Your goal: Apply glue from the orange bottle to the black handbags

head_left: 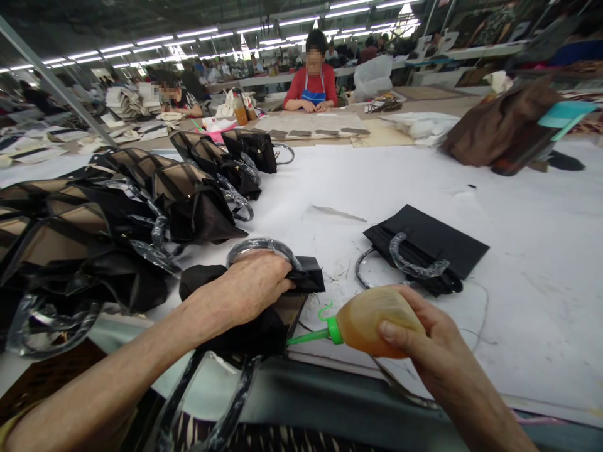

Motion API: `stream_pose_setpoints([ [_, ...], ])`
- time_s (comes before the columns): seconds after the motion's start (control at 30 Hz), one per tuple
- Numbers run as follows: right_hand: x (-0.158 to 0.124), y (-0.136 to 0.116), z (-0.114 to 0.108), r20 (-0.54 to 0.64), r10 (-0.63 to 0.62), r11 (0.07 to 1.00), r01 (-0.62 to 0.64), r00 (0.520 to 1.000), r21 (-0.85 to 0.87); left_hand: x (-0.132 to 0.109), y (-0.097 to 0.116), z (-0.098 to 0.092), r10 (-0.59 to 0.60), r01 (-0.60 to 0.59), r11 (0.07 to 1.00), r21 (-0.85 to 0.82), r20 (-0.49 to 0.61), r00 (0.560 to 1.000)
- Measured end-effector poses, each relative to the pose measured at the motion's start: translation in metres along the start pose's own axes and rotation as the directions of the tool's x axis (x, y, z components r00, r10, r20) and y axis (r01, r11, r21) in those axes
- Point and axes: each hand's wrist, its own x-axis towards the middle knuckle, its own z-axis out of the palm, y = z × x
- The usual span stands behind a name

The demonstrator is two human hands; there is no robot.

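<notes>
My left hand [257, 282] is closed on the upper edge of a black handbag [308, 275] at the near table edge. One of the bag's handles, wrapped in clear plastic, arches above my knuckles; another hangs over the table edge toward me. In my right hand [419, 333] is a squeeze bottle [372, 320] of amber liquid, tipped on its side. Its green nozzle points left, with the tip at the bag's side; whether it touches cannot be told. A second black handbag [424, 245] lies flat beyond the bottle.
Several black and tan handbags [188, 194] crowd the table's left side. A brown bundle [504, 125] with a turquoise item stands at the far right. Across the white table [325, 182], a person in a red top [311, 88] sits. Loose threads and a paper strip [339, 213] lie mid-table.
</notes>
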Motion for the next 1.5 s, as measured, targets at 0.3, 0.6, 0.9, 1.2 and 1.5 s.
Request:
stream_pose_setpoints([
  [0.3, -0.003, 0.026, -0.002, -0.070, 0.005, 0.994, 0.003, 0.998, 0.108, 0.001, -0.006, 0.004, 0.007, -0.010, 0.999, -0.032, -0.068, 0.998],
  [0.6, -0.002, 0.033, 0.000, -0.124, 0.032, 0.978, -0.005, 0.992, 0.209, -0.001, -0.004, 0.002, 0.010, -0.014, 0.999, -0.044, -0.074, 0.997],
  [0.9, -0.006, 0.040, 0.002, -0.108, 0.097, 0.961, -0.064, 0.989, 0.270, 0.000, -0.002, 0.001, 0.028, -0.029, 1.000, -0.005, -0.050, 0.998],
  [1.2, -0.018, 0.026, 0.018, -0.129, 0.119, 0.959, -0.080, 0.984, 0.272, 0.000, -0.002, -0.002, 0.038, -0.038, 0.999, 0.024, -0.038, 0.999],
  [1.5, -0.037, 0.009, 0.022, -0.278, 0.015, 1.000, -0.012, 0.960, 0.011, 0.000, -0.002, 0.000, 0.016, -0.019, 0.999, -0.047, -0.052, 0.999],
])
